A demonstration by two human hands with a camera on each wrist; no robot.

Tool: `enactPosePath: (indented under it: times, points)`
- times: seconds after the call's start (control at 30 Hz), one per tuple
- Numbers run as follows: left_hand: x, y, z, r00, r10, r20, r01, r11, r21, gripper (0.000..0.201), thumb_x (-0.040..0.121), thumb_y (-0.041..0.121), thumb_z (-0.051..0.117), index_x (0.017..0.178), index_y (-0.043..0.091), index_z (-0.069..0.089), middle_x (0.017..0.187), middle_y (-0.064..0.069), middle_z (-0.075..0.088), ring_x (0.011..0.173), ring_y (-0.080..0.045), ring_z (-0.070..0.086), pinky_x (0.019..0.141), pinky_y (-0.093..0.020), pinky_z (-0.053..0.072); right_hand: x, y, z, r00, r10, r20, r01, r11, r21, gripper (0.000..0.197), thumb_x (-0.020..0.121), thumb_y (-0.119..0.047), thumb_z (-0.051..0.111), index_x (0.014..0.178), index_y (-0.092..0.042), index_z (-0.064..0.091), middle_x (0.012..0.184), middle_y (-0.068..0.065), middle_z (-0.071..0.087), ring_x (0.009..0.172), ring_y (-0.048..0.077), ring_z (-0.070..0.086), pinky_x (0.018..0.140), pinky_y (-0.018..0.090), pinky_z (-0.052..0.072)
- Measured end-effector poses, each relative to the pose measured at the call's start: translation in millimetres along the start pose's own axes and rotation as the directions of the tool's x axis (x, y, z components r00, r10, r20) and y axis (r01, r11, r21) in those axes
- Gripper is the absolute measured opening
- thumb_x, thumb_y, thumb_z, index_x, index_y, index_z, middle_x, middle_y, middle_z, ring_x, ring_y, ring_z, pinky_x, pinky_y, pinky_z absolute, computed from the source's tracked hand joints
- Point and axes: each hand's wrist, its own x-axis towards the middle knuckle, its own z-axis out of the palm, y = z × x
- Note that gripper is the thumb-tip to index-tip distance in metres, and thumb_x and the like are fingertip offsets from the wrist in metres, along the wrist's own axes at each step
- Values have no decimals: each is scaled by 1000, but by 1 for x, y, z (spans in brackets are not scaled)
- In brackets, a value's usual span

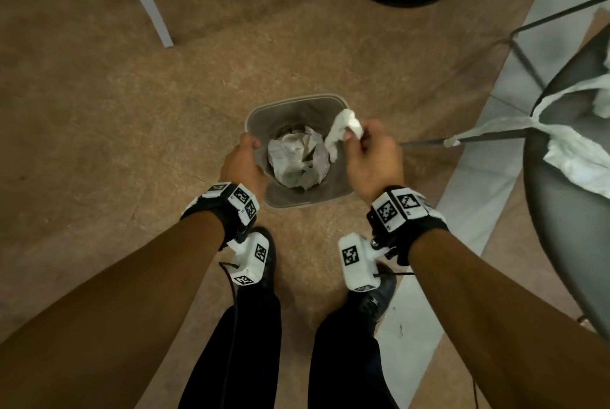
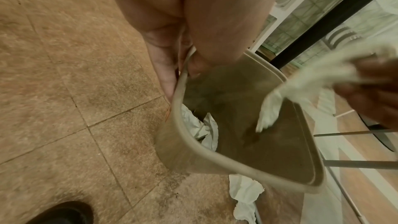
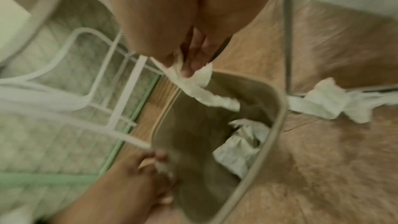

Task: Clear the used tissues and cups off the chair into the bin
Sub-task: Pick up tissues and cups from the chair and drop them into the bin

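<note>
The tissue (image 1: 343,131) hangs from the right hand (image 1: 371,158), pinched in its fingertips, its long tail trailing down inside the bin (image 1: 298,100) directly beneath; the left hand (image 1: 242,164) grips the bin's opposite rim; further tissues remain on the chair (image 1: 561,243), beyond the right hand.

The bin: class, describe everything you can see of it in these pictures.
The bin is a small grey-beige tub, seemingly plastic, with a rounded-rectangular rim, open and lidless. It is upright over the brown floor. The left hand grips its left rim, thumb inside. Crumpled white paper lies at its bottom. The right hand holds a white tissue over its right edge, the tail dangling inside.
</note>
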Motion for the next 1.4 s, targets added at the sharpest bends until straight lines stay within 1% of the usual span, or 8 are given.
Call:
enactPosePath:
  times: [0.17,0.33,0.43,0.63,0.77,0.93,1.1,1.4]
  points:
    - [-7,10,2,995,80,-58,-85,992,-97,24,101,22,50,123,21,56,106,3,66,100,-17,67,68,-12,45,-27,-32,53,864,-135,485,153,988,4,20,94,-22,56,112,-16,63,103,6,70,95,22,64,80,27,45]
    - [-8,-6,6,1000,5,-2,-5,999,-46,42,90,4,53,130,15,46,106,-16,65,91,-35,60,70,-35,42,-35,-9,69,819,161,550,-148,987,-69,53,88,-20,63,139,-19,48,132,8,60,118,29,60,100,37,50]
    - [-8,-15,8,999,-13,-49,11,999,-53,44,90,4,54,130,19,45,94,-6,59,80,-25,53,68,-32,40,-34,11,54,898,102,427,-130,991,38,63,87,-18,64,145,-22,41,148,2,43,119,22,59,102,36,50]
    - [5,-14,17,992,63,-112,-77,989,-122,46,92,0,42,133,21,46,80,-4,55,66,-22,50,60,-30,35,6,77,13,984,166,-65,-153,972,177,20,93,-15,57,113,-14,62,108,6,68,94,22,65,84,33,52]
    - [24,-8,31,964,164,-209,-196,970,-145,46,97,7,42,139,24,45,77,-2,57,63,-20,51,61,-30,35,45,168,10,902,411,129,-359,882,-305,29,98,-15,49,121,-3,62,128,16,61,117,35,57,96,35,43]
    - [46,7,56,897,287,-337,-365,910,-198,41,102,20,38,141,28,47,131,1,62,111,-19,61,91,-36,50,47,245,28,804,541,247,-274,706,-653,55,97,-22,56,148,-13,39,152,19,39,137,36,41,111,42,35]
    - [66,8,70,851,364,-378,-459,866,-199,40,102,25,35,140,28,49,118,-9,65,97,-30,62,83,-29,46,53,279,68,689,532,492,-17,690,-723,60,101,-39,49,155,-27,26,164,-1,21,150,26,23,121,40,20]
    - [75,6,65,829,408,-382,-503,842,-192,39,101,24,38,137,23,52,125,-1,62,104,-19,61,93,-35,49,66,265,98,913,401,79,-309,804,-509,65,92,-7,58,151,-16,31,152,20,34,124,41,53,101,46,48]
